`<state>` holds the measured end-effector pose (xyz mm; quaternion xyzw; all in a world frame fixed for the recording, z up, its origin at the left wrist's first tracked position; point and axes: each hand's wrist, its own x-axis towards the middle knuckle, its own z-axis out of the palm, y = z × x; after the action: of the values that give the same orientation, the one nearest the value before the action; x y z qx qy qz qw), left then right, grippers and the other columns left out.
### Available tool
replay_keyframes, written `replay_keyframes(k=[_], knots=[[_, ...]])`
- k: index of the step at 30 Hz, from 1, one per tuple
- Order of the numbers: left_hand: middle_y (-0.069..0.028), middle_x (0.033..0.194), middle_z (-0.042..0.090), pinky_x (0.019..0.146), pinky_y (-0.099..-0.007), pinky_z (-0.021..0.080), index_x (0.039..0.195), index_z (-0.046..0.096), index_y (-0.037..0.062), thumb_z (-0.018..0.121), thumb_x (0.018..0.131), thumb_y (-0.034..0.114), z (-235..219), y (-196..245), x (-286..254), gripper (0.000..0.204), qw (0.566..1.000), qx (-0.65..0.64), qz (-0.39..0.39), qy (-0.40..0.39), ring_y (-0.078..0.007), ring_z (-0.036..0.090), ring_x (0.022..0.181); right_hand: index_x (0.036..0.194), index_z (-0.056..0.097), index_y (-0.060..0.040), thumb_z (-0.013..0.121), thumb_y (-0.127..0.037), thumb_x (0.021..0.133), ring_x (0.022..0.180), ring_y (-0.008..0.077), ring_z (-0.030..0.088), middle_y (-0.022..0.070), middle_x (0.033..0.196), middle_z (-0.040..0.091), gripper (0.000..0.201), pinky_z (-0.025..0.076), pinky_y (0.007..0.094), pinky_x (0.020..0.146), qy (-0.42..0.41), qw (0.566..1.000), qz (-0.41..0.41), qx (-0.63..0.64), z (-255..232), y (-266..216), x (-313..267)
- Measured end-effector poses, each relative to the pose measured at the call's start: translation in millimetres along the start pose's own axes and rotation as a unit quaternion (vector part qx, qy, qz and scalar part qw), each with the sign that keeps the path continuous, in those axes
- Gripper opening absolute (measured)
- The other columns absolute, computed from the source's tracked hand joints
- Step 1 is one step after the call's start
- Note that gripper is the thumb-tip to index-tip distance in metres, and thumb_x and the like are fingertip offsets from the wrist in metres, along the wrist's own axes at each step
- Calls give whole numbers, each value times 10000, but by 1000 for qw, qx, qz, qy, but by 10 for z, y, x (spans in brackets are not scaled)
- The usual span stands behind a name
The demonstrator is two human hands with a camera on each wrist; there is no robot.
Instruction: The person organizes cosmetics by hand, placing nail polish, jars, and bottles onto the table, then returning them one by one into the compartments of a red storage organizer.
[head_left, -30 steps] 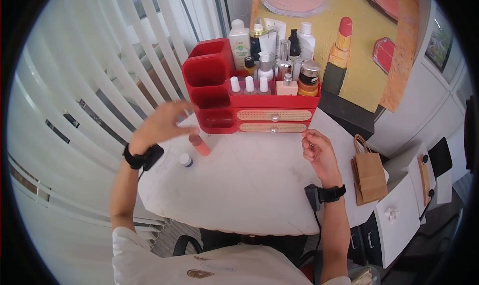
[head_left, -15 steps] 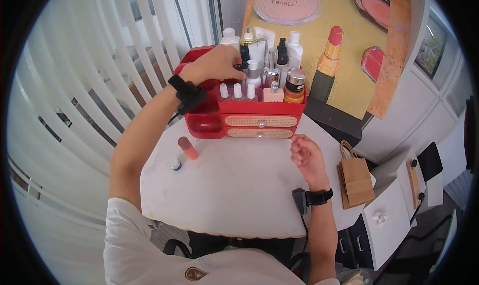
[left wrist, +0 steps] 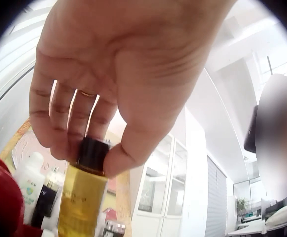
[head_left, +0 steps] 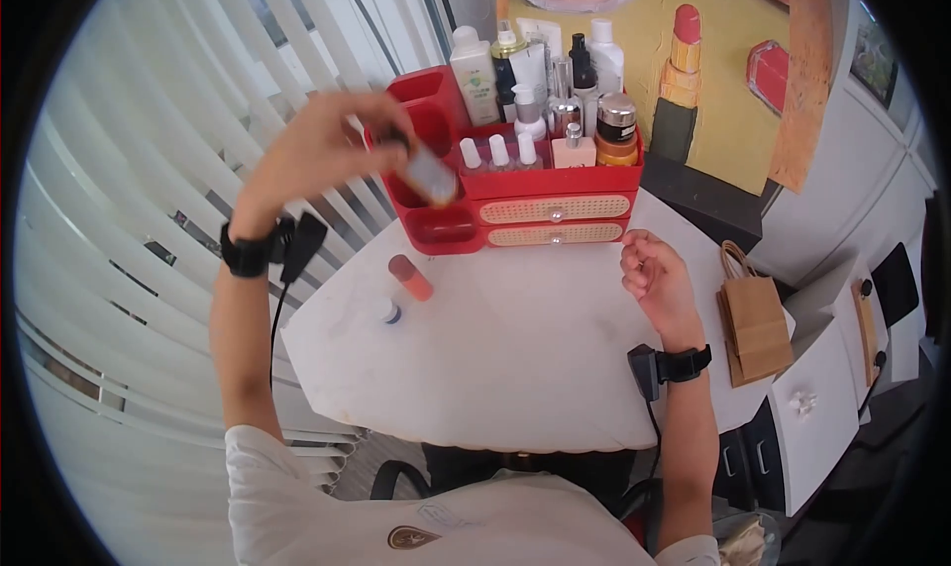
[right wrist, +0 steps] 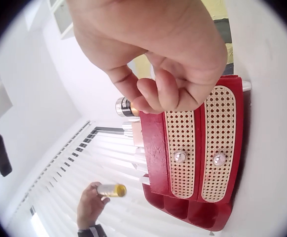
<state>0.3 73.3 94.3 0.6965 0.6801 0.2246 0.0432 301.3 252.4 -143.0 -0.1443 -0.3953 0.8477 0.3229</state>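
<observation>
My left hand [head_left: 319, 155] pinches a small bottle [head_left: 430, 177] by its black cap, thumb on one side and fingers on the other. Yellow liquid fills the clear bottle in the left wrist view. The bottle hangs tilted in front of the left compartments of a red cosmetics organizer [head_left: 570, 182]. Below it on the table, a pink tube [head_left: 411, 278] with a darker cap stands beside a small white and blue jar [head_left: 392, 311]. Loosely curled and holding nothing, my right hand [head_left: 661, 281] is by the organizer's lower right corner.
Pump bottles, tubes, jars and white-capped little bottles crowd the organizer's upper tray. Its two woven-front drawers [head_left: 555, 210] are closed. A brown paper bag [head_left: 757, 328] stands at the table's right edge, and vertical blinds [head_left: 149, 269] line the left side.
My left hand reached from near the pink tube into the organizer's tray, took hold of the black-capped bottle and drew it out leftward. My right hand stays about where it was.
</observation>
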Motion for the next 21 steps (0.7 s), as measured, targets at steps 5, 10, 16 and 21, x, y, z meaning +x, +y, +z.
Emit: replay_keyframes(k=[5,10,16,21], knots=[[-38,861,686,775,-323,465,905,709,66,733,704,147,792,-391,-306,218,992,35,26,-118,-204,594,817,991,575,-48,546,-209,936,563,35,404,-23,744,517,172,306,184,488,-10,1000,3,-3,6,17,-3],[-49,802,666,789,-358,466,825,674,64,704,681,133,1177,-672,-358,162,986,86,24,-140,-239,578,855,992,578,-49,547,-215,940,563,36,410,-20,747,520,177,306,182,487,-6,1000,9,3,-6,27,6],[-54,818,668,802,-388,462,839,657,61,686,678,136,1236,-748,-371,180,978,125,7,-166,-254,579,885,997,576,-45,548,-217,940,567,37,418,-19,748,520,184,311,181,488,-3,1000,6,-3,-16,30,9],[-97,955,677,848,-406,463,955,673,56,705,653,147,1110,-625,-372,317,967,159,-19,-198,-283,593,913,1002,572,-42,555,-215,936,564,38,406,-21,745,519,186,317,183,492,1,1000,8,-8,20,12,-1]])
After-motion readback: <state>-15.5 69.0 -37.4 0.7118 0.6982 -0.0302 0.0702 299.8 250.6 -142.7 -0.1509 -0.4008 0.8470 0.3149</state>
